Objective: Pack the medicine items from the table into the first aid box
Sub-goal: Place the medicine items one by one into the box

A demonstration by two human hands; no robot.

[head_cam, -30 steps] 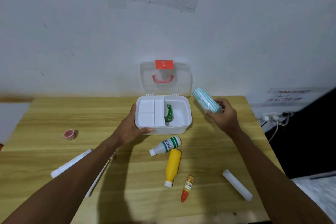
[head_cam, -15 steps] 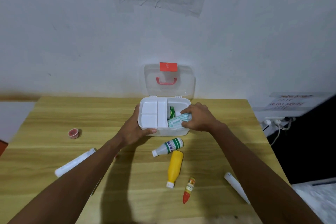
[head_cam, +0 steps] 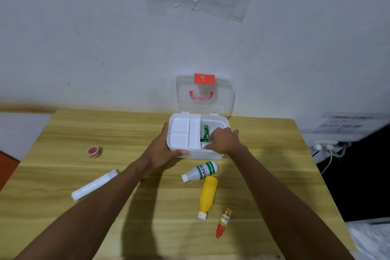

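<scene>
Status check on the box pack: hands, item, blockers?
Left hand grips first aid box rim. Right hand holds striped pack inside right compartment. Yellow bottle on table, unpacked; nothing blocking.

White first aid box [head_cam: 201,154] stood open, lid [head_cam: 223,99] upright, green packet [head_cam: 205,133] and teal pack [head_cam: 205,145] in its right compartment, white bottle [head_cam: 200,173], yellow bottle [head_cam: 207,194], red-capped dropper [head_cam: 223,222], white tube [head_cam: 95,183], tape roll [head_cam: 94,151] lay outside.

The left hand's [head_cam: 162,150] fingers [head_cam: 179,152] clasp the first aid box's [head_cam: 219,121] near-left corner. The right hand's [head_cam: 223,140] fingers [head_cam: 211,139] hold a packet [head_cam: 204,145] in its right compartment, with a carton [head_cam: 205,132] just beyond them. Nearer than the fingers lie a labelled bottle [head_cam: 201,172], plain bottle [head_cam: 207,193] and dropper bottle [head_cam: 223,221]. Left of them lie a tube [head_cam: 95,184] and tape roll [head_cam: 94,151].
</scene>
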